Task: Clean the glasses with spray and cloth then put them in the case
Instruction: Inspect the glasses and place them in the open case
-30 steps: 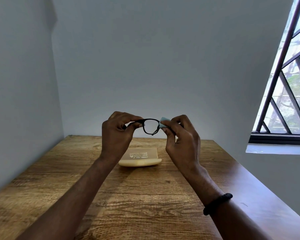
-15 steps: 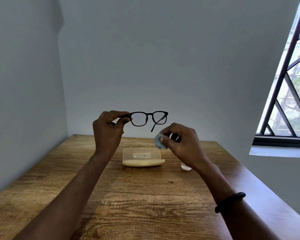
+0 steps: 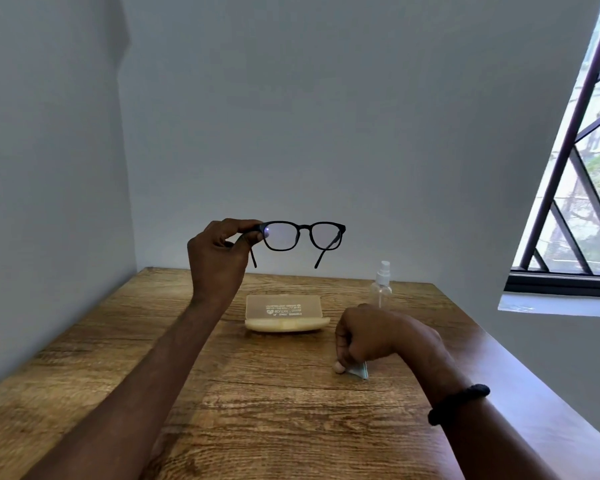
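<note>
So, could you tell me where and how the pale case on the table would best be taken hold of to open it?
Probably at the case's near long edge, coming from the person's side. It lies shut and flat, and a seam shows between the flat lid and the rounded base along that front. The right hand, which rests on the table beside it on the cloth, is nearest; the left hand holds the glasses.

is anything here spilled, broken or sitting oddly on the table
Nothing stands out. The left hand holds the glasses level and intact, temples open. The right hand presses the cloth to the table. The case lies flat and the spray bottle stands upright, with no liquid visible.
</note>
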